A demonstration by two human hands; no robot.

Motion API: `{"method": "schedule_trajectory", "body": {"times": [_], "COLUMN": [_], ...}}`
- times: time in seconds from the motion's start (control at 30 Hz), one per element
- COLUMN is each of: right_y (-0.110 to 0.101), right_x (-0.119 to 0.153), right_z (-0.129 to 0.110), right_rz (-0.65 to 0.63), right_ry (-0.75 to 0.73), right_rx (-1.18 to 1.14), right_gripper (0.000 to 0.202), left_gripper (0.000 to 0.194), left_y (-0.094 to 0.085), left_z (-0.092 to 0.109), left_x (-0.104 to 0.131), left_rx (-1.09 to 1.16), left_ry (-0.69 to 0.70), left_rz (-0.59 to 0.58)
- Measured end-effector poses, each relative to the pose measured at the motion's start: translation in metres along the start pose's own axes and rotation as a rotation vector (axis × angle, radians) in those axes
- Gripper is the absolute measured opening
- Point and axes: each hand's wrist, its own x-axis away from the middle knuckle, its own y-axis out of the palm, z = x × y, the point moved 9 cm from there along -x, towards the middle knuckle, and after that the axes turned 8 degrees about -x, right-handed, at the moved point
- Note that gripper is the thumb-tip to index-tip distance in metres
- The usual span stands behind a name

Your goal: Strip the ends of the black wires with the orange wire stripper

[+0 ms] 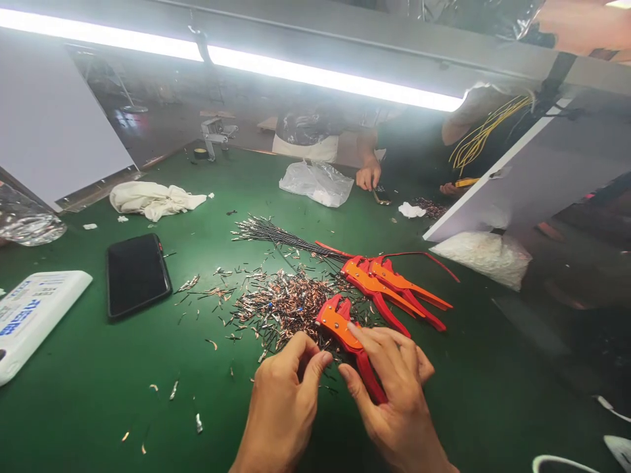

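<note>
My left hand [290, 384] is closed in a pinch at the near edge of a pile of cut wire scraps [283, 305]; whatever lies between its fingertips is too small to make out. Beside it, my right hand [394, 387] has its thumb and fingers apart around a red and orange wire stripper [345, 332], with the fingers over its handles. Two more such strippers [382, 286] lie behind. A bundle of black wires [290, 236] with bare ends stretches to the left from them.
A black phone [138, 276], a white box [37, 315] and a white cloth [152, 200] are on the left. A plastic bag [318, 182] lies farther back. Across the table, a person's hand [369, 174] holds a dark object. White panels [522, 171] stand at both sides.
</note>
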Motion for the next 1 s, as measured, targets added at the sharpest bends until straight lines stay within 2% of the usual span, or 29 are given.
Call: {"method": "schedule_trajectory", "body": {"times": [0.1, 0.17, 0.27, 0.37, 0.47, 0.63, 0.73, 0.83, 1.0], "right_y": [-0.005, -0.003, 0.001, 0.003, -0.002, -0.013, -0.004, 0.015, 0.042], "right_x": [-0.010, -0.012, -0.012, -0.015, -0.027, -0.059, -0.079, -0.095, -0.101], "right_z": [-0.018, -0.021, -0.019, -0.024, -0.025, -0.013, -0.006, 0.000, -0.004], "right_rz": [-0.027, -0.080, -0.134, -0.149, -0.087, 0.051, 0.039, -0.039, -0.184], "right_ry": [-0.084, -0.098, -0.108, -0.181, -0.202, -0.108, -0.090, -0.060, -0.071], "right_rx": [-0.104, -0.139, -0.140, -0.058, 0.020, -0.024, -0.021, -0.003, 0.039], "right_gripper": [0.022, 0.013, 0.013, 0.015, 0.018, 0.014, 0.011, 0.012, 0.013], "left_gripper": [0.025, 0.025, 0.023, 0.021, 0.021, 0.022, 0.021, 0.021, 0.024], "left_y": [0.003, 0.004, 0.007, 0.009, 0.004, -0.009, -0.008, -0.004, 0.001], "left_z": [0.004, 0.005, 0.008, 0.008, 0.005, -0.002, -0.002, -0.001, 0.000], "left_x": [0.001, 0.001, 0.002, 0.002, 0.001, 0.001, 0.000, 0.001, 0.002], "left_rx": [-0.003, -0.018, -0.086, -0.235, -0.377, -0.479, -0.491, -0.489, -0.583], "left_ry": [0.011, 0.014, 0.035, 0.042, 0.023, -0.014, 0.003, 0.000, -0.055], "left_rz": [-0.015, -0.021, -0.058, -0.073, -0.041, 0.058, 0.066, 0.024, -0.058]}}
